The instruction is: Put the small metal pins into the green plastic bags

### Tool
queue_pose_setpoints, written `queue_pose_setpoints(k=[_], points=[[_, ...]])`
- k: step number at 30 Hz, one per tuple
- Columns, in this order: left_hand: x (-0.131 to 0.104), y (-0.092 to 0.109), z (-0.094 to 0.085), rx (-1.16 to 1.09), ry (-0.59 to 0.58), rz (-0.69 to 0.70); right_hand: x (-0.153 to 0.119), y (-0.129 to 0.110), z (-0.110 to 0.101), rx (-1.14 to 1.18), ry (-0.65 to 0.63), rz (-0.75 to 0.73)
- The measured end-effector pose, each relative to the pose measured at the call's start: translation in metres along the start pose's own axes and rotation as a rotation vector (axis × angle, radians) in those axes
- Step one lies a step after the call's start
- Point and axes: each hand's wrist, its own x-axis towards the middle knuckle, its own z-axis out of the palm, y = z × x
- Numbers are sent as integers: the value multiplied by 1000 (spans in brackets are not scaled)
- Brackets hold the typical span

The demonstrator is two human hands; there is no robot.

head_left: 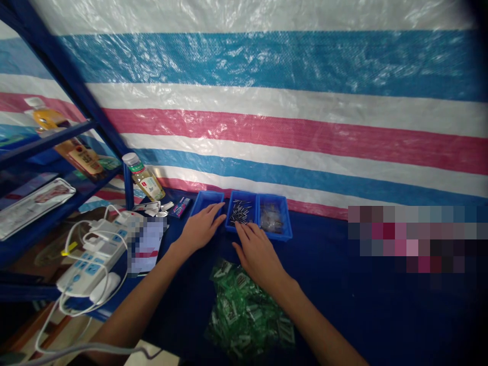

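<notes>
Loose metal pieces (241, 208) are being contained by a tray (231, 228) at the right hand (261, 254), grip unclear; the left hand (200, 227) is being held open.

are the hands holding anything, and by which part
Nothing shows in the left hand; whether the right hand, at the middle blue tray, pinches anything cannot be told.

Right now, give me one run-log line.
left hand: open, at left bin | right hand: at near edge of middle bin, grip unclear | middle bin: dark pins | green packets: piled near right hand
</notes>
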Motion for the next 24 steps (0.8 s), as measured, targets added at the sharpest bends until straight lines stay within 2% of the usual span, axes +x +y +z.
queue_pose_setpoints(k=[3, 5, 9, 10, 13, 18, 21, 24], points=[[-3, 4, -2, 1, -34, 2, 1, 3, 8, -18, 25, -39], [1, 6, -3, -3, -15, 24, -2, 4, 11, -17, 50, -45], [21, 6, -3, 61, 166, 76, -13, -1, 16, -2, 60, -54], [28, 6, -3, 91, 181, 115, -16, -4, 17, 1, 53, -50], [54, 3, -2, 167, 142, 224, -27, -14, 18, 12, 38, 0], [94, 0, -7, 158, 37, 307, -38, -24, 16, 31, -11, 23], [104, -3, -15, 56, 47, 322, -40, -25, 14, 43, -32, 19], [102, -7, -24, -89, 54, 356, -41, -25, 12, 49, -47, 25]])
